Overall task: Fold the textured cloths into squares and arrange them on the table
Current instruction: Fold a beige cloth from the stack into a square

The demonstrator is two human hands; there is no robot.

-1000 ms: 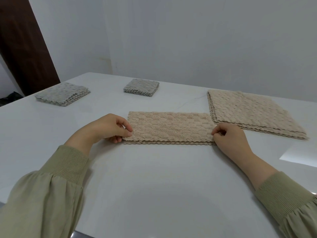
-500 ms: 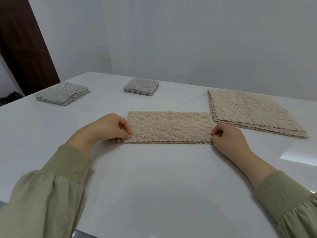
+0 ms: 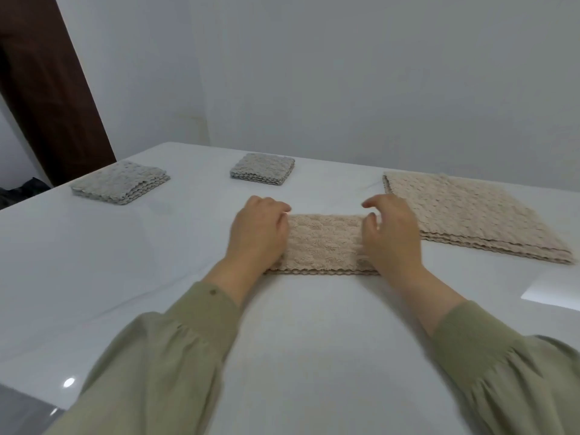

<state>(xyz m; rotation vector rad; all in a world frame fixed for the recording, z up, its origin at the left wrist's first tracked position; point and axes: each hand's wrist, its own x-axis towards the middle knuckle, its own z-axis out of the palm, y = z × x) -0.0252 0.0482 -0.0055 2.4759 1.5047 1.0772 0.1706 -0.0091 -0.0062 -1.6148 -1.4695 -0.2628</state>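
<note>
Pinches at the corners are gone; left hand (image 3: 257, 235) lies flat, fingers together, on beige cloth (image 3: 323, 243); right hand (image 3: 392, 238), blurred, spreads its fingers; strip between them looks ready for squaring.

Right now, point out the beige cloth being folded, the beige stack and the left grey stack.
beige cloth (image 3: 323, 243), head view, bare middle
beige stack (image 3: 470, 215), head view, top centre
left grey stack (image 3: 120, 183), head view, top

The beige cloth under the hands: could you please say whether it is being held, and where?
It cannot be told: the left hand covers the left end of the beige cloth, the right hand its right end.
</note>
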